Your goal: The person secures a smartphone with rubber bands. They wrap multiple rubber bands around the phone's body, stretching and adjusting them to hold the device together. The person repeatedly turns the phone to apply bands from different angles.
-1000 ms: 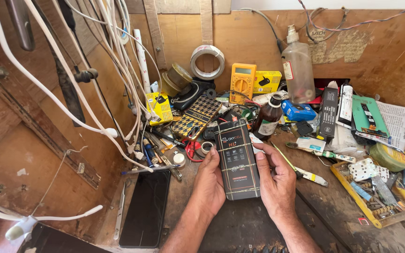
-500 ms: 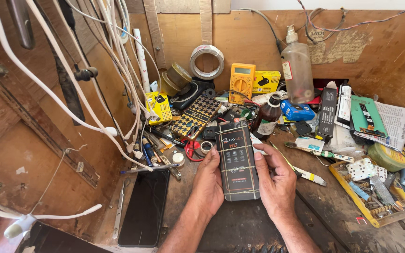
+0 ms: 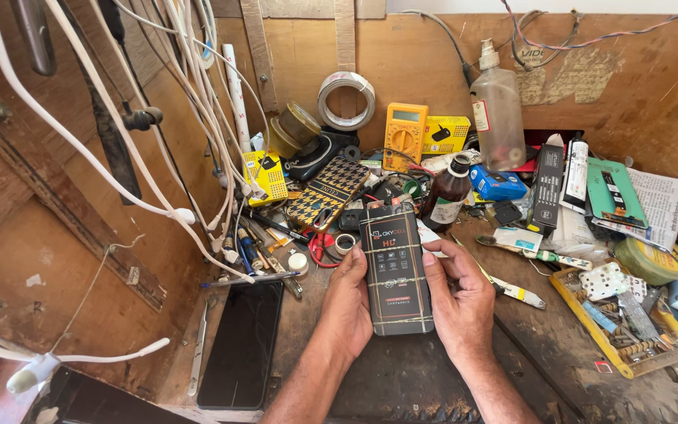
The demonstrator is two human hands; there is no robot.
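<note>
A flat black rectangular package [image 3: 395, 269] with thin gold lines is held upright over the cluttered wooden workbench [image 3: 402, 377]. My left hand [image 3: 347, 302] grips its left edge, thumb on the front. My right hand [image 3: 460, 297] holds its right edge, fingers along the side. Both forearms come in from the bottom of the view.
A dark phone [image 3: 242, 342] lies face up at the left. Behind the package stand a brown bottle [image 3: 446, 202], a yellow multimeter [image 3: 404, 137], a clear plastic bottle [image 3: 498, 116] and a tape roll [image 3: 345, 100]. White cables [image 3: 119, 180] hang at the left. A yellow tray [image 3: 617, 322] of parts sits at the right.
The package and both hands have stayed almost still; the view shifted only slightly.
</note>
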